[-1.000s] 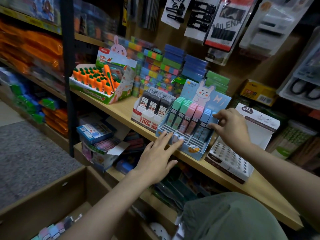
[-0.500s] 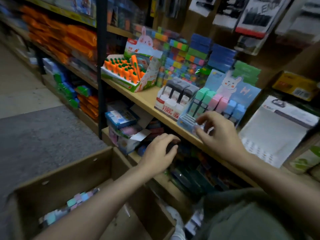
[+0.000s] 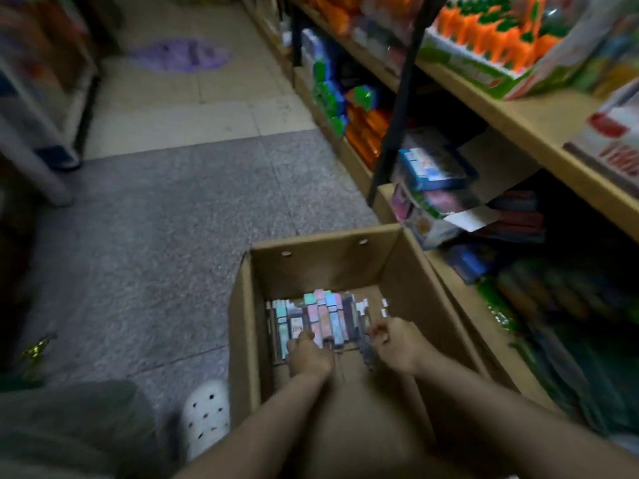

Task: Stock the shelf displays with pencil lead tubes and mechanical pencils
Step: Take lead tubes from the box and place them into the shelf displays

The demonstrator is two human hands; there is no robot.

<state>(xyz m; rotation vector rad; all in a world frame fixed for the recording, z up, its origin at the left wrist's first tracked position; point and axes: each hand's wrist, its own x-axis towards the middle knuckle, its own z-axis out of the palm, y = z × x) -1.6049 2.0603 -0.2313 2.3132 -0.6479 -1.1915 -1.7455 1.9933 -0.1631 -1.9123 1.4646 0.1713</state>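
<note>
Cardboard box is receiving both hands — left hand and right hand curling onto pastel lead tubes — grasp unclear through blur.

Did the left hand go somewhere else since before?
Yes. The left hand was up by the edge of the wooden shelf; now it is down inside the cardboard box on the floor, fingers on the pastel lead tubes.

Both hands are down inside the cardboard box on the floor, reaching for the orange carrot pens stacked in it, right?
Not quite. In the head view both hands, left hand and right hand, are inside the cardboard box, but it holds pastel lead tubes, not carrot pens.
</note>
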